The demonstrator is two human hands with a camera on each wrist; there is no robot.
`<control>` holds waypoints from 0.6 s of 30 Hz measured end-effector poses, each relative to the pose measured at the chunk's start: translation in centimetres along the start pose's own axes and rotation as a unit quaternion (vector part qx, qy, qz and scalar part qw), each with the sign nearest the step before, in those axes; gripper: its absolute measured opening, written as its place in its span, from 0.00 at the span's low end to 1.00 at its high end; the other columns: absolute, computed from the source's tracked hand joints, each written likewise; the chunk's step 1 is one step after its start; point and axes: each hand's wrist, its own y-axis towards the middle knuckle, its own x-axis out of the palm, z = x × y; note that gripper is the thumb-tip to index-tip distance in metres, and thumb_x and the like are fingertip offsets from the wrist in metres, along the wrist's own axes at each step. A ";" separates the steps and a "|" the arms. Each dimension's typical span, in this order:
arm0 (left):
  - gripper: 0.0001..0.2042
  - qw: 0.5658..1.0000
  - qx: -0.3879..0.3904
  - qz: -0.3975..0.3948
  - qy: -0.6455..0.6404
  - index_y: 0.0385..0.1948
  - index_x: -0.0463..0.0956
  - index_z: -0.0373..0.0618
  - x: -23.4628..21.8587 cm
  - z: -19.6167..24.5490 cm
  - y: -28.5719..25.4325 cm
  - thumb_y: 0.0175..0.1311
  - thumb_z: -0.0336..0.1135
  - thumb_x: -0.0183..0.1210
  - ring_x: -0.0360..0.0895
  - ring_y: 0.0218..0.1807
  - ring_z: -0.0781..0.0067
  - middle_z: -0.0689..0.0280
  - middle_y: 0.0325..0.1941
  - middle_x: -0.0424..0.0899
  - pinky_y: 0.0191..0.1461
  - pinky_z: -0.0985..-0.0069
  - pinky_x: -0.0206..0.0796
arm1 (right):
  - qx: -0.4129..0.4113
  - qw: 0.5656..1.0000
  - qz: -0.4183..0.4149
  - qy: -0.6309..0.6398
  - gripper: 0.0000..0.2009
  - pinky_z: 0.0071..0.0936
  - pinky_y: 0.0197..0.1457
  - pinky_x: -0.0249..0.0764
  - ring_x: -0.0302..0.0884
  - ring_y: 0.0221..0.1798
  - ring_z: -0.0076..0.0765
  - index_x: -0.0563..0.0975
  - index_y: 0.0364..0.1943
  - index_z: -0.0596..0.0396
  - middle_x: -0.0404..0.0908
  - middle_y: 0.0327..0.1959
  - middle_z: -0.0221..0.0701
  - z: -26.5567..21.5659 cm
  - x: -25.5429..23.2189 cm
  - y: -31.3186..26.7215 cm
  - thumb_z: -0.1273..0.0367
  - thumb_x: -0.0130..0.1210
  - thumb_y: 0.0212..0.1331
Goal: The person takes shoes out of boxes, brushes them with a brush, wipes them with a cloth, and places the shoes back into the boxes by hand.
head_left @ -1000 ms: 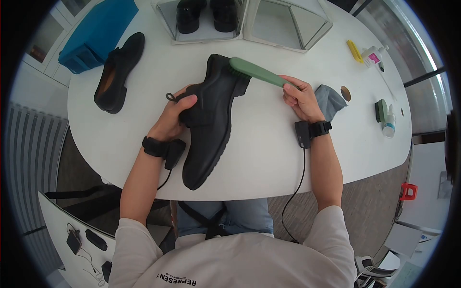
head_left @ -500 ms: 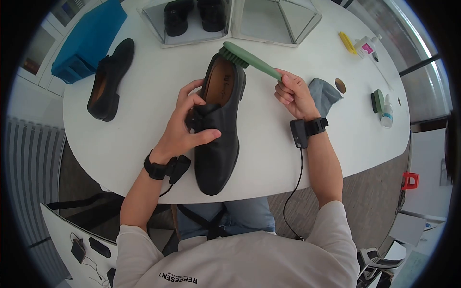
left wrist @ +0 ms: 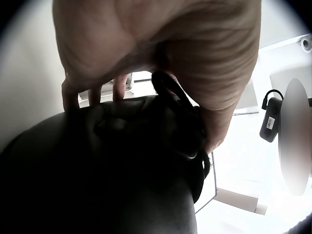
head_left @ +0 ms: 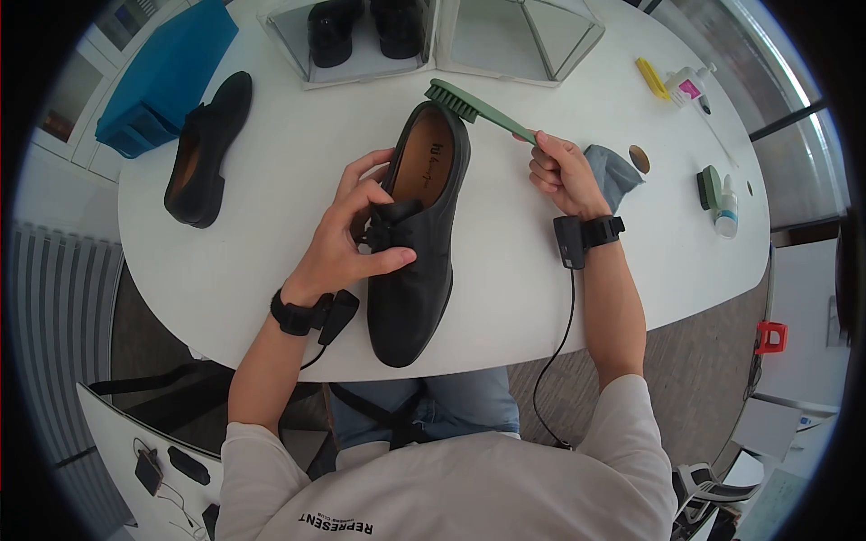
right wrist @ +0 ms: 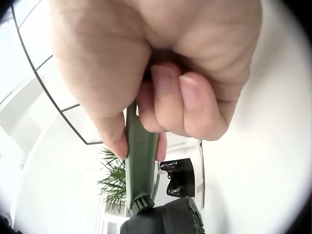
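A black leather lace-up shoe [head_left: 410, 307], tan inside, points its toe at the person, its opening facing up. The left hand [head_left: 329, 252] grips it around the laces, thumb across the top and fingers along the opening's edge. Close up in the left wrist view, a lace loop [left wrist: 168, 90] sticks up beside the thumb. The right hand [head_left: 564, 180] holds a green brush [head_left: 496, 117] by its handle. Its bristles [head_left: 456, 101] lie at the shoe's heel rim. In the right wrist view, thumb and index finger pinch the handle [right wrist: 141, 156], the other fingers curled.
A matching shoe [head_left: 207, 158] lies at the left by a blue case [head_left: 167, 81]. Behind, glossy black shoes [head_left: 329, 36] stand in a white-framed mirrored box [head_left: 361, 79]. At the right are a grey cloth [head_left: 612, 180], a second brush [head_left: 710, 189] and small bottles [head_left: 727, 219].
The shoe has turned from its side to opening up, and the left hand has shifted its grip over the laces. The brush has moved from the heel's side to the rim, its bristles tilting into view.
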 end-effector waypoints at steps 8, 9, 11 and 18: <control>0.17 1.000 -0.001 0.003 0.014 0.31 0.72 0.45 -0.8 -0.2 0.0 0.43 0.39 0.69 0.68 0.59 0.63 0.55 0.67 0.57 0.54 0.71 0.63 | 0.032 0.997 0.046 -0.059 0.17 0.17 0.18 0.42 0.42 0.15 0.13 0.77 0.44 0.63 0.51 0.14 0.14 -0.8 0.3 -0.5 0.60 0.50 0.67; 0.17 1.000 0.012 0.003 0.023 0.31 0.72 0.44 -0.9 -0.3 0.0 0.43 0.40 0.68 0.69 0.58 0.64 0.54 0.67 0.58 0.54 0.73 0.63 | 0.033 0.995 0.047 -0.082 0.17 0.17 0.18 0.42 0.43 0.16 0.13 0.78 0.43 0.62 0.52 0.14 0.14 -1.0 0.2 -0.5 0.59 0.50 0.67; 0.17 1.000 -0.022 -0.002 0.016 0.30 0.71 0.43 -2.0 -0.8 0.1 0.43 0.40 0.68 0.71 0.56 0.67 0.54 0.66 0.59 0.53 0.74 0.63 | 0.035 0.993 0.048 -0.105 0.17 0.17 0.19 0.41 0.43 0.16 0.13 0.79 0.42 0.62 0.52 0.14 0.14 -0.9 0.1 -0.5 0.59 0.51 0.67; 0.33 0.993 -0.112 0.003 -0.050 0.53 0.68 0.32 -3.8 -0.6 0.4 0.46 0.47 0.60 0.73 0.52 0.70 0.56 0.55 0.74 0.57 0.76 0.63 | 0.035 0.986 0.064 -0.149 0.16 0.18 0.19 0.41 0.42 0.15 0.13 0.79 0.37 0.59 0.51 0.13 0.13 -0.2 -0.4 0.1 0.58 0.53 0.65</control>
